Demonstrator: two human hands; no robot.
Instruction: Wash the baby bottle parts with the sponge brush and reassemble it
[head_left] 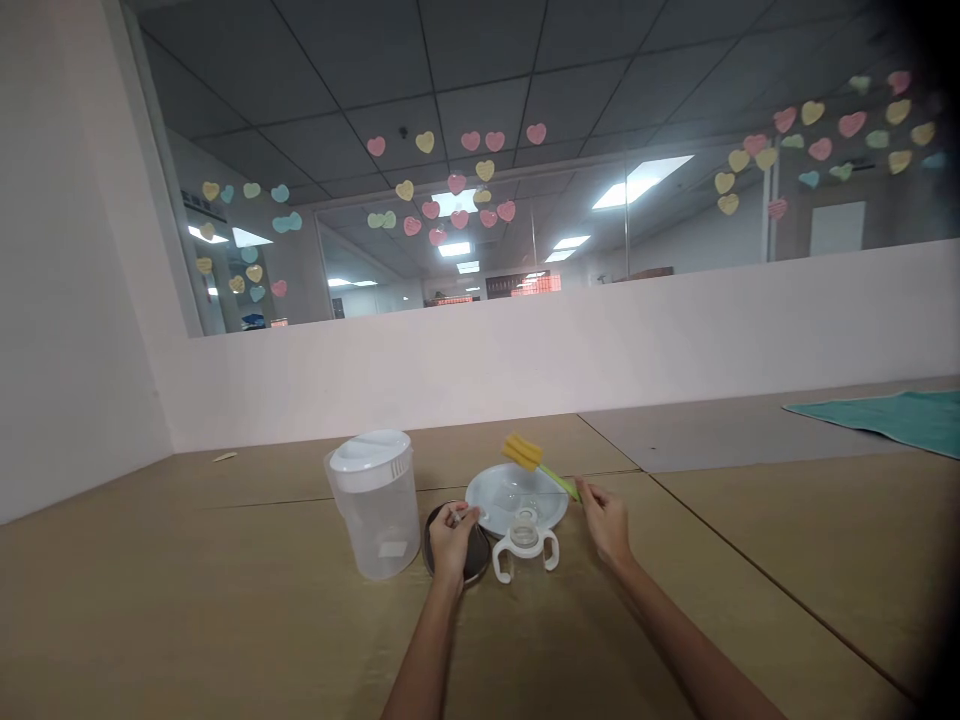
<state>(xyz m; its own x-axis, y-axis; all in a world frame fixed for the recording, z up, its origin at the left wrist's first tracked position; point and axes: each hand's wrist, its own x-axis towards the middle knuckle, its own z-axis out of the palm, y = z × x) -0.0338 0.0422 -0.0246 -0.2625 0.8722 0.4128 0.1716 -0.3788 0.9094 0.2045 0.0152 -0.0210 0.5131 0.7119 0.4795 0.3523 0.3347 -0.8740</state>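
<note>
Yellow sponge (521,452) tops a green-handled brush (559,482), slanting above the far side of the white bowl (486,488); the right hand (606,520) pinches the handle near its end, thumb against fingers; the left hand (452,540) is bunched over a dark round dish (474,562) and seems to pinch a small pale piece (458,516), too small to name; whether it touches the dish I cannot tell. Nearer than the bowl stands a two-handled bottle (524,548), its mouth uncovered, between the hands and held by neither; a lidded plastic pitcher (379,515) stands upright just left of the dish, on the wooden table (225,600). My reading is that the step in hand is readying the brush beside the loose piece; any next move calls for a steady left pinch, and for lifting the sponge clear of the bowl's rim and the bottle's handles.
</note>
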